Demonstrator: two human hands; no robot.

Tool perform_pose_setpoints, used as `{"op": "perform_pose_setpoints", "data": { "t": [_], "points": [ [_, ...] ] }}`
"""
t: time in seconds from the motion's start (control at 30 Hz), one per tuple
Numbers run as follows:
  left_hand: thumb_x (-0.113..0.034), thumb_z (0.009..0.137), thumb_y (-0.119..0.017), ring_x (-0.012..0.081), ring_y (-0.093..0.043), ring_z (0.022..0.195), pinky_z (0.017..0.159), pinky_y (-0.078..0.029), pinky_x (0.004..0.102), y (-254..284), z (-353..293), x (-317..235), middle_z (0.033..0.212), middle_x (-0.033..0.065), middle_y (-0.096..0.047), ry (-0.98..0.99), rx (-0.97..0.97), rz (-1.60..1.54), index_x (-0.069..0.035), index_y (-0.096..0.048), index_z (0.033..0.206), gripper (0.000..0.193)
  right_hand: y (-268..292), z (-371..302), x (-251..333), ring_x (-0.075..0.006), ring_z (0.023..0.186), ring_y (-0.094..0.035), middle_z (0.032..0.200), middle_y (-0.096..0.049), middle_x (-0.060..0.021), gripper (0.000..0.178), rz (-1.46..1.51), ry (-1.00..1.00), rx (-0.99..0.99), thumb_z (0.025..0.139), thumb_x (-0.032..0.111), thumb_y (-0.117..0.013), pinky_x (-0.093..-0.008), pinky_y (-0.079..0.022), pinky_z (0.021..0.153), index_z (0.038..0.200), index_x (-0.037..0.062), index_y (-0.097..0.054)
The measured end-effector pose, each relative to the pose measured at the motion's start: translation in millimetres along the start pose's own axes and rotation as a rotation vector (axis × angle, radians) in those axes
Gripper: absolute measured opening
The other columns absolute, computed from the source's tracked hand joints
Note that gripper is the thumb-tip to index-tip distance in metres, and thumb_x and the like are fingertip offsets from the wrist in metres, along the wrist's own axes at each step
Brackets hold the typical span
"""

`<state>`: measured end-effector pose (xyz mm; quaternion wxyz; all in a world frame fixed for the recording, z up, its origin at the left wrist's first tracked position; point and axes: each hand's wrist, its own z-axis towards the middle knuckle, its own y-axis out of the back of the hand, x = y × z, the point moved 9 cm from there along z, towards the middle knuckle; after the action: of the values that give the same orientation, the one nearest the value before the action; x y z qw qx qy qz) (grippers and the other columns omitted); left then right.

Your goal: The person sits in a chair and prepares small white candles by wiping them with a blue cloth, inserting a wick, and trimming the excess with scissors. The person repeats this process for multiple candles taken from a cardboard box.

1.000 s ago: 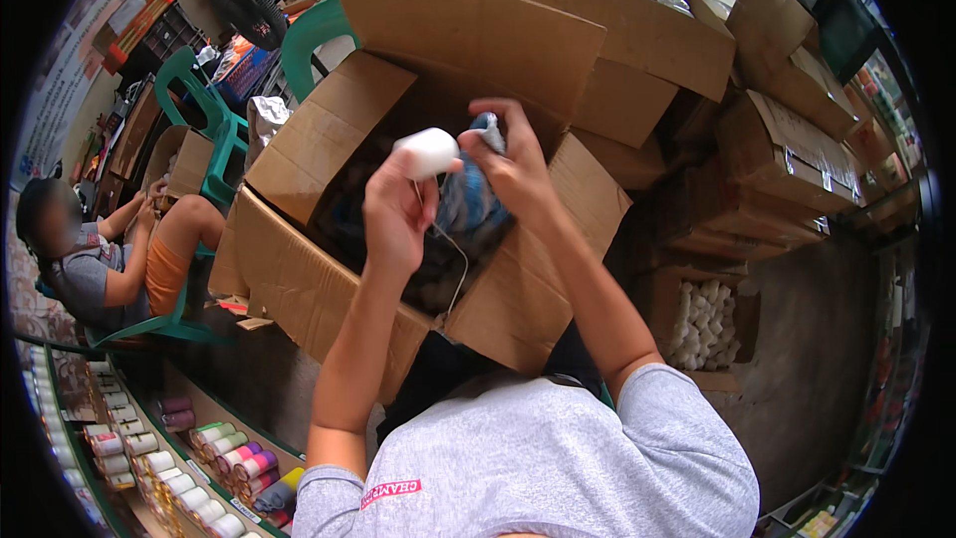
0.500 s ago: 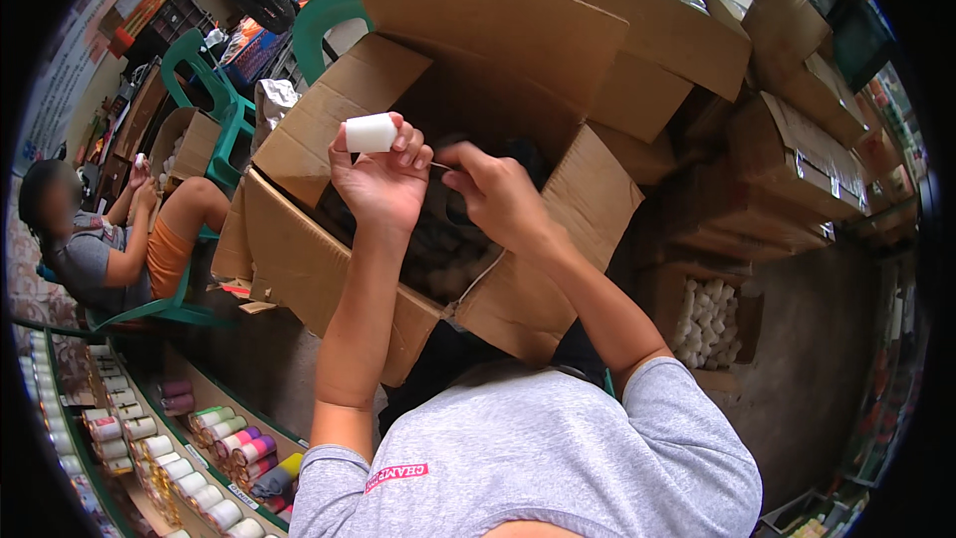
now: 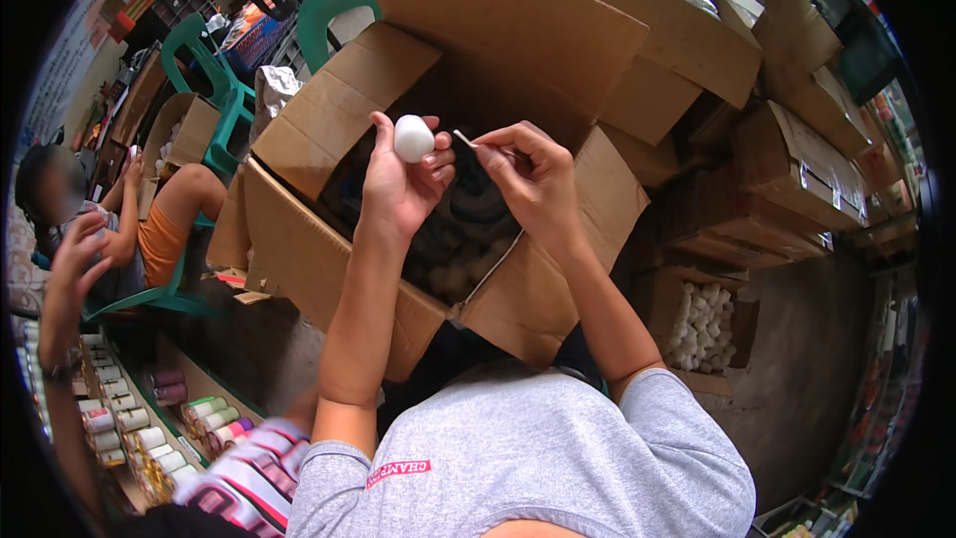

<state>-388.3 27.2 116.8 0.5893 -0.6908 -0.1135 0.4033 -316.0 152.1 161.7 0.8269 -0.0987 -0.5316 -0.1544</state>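
My left hand (image 3: 403, 184) holds a short white cylinder-like piece (image 3: 413, 138) upright, its smooth rounded end showing, with the fingers curled behind it. Close to its right, my right hand (image 3: 538, 174) pinches a thin pale stick (image 3: 462, 137) between thumb and fingers, its tip toward the white piece but apart from it. Both hands are above a big open cardboard box (image 3: 299, 244) with its flaps spread. Pale rounded pieces (image 3: 453, 274) and dark material lie in its shadowed inside. A thin white cord (image 3: 495, 267) runs along the box's near right edge.
At lower right a smaller box holds many white pieces (image 3: 700, 329). Stacked cartons (image 3: 797, 164) stand at right. A person (image 3: 124, 229) sits on a green chair at left; another person's raised hand (image 3: 75, 254) is nearer. A shelf of colourful cylinders (image 3: 204, 413) lies lower left.
The white piece has turned from lying sideways to showing its rounded end. My right hand has moved right, away from my left hand. Another person has come in at lower left.
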Motion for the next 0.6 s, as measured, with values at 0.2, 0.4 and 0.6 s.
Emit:
{"op": "perform_pose_setpoints", "data": {
  "t": [0.2,0.4,0.6],
  "points": [
    [-0.062,0.095,-0.039,0.0134,-0.054,0.061,0.057,-0.047,0.0261,19,-11,-11,0.076,0.006,-0.058,-0.136,-0.392,0.286,-0.006,-0.055,0.102,0.059,-21,-7,15,-0.0094,0.058,-0.047,0.072,-0.054,-0.0045,0.007,-0.081,0.049,0.136,0.083,0.005,-0.07,-0.0266,-0.037,0.051,0.083,-0.0017,-0.066],
    [-0.064,0.094,-0.04,0.0192,-0.06,0.068,0.058,-0.049,0.0298,23,-15,-11,0.077,0.0107,-0.062,-0.158,-0.56,0.327,-0.005,-0.054,0.103,0.061,-32,-11,15,-0.0111,0.061,-0.049,0.074,-0.055,-0.0061,0.008,0.014,0.084,0.176,0.084,0.004,-0.068,-0.0268,-0.039,0.053,0.084,-0.0033,-0.065],
    [-0.062,0.095,-0.042,0.0207,-0.061,0.069,0.062,-0.053,0.0329,22,-13,-9,0.076,0.0111,-0.062,-0.168,-0.532,0.306,-0.004,-0.054,0.103,0.059,-32,-10,12,-0.0116,0.062,-0.049,0.075,-0.056,-0.0064,0.009,0.014,0.071,0.166,0.084,0.004,-0.067,-0.0273,-0.039,0.054,0.084,-0.0039,-0.064]
  ]
}}
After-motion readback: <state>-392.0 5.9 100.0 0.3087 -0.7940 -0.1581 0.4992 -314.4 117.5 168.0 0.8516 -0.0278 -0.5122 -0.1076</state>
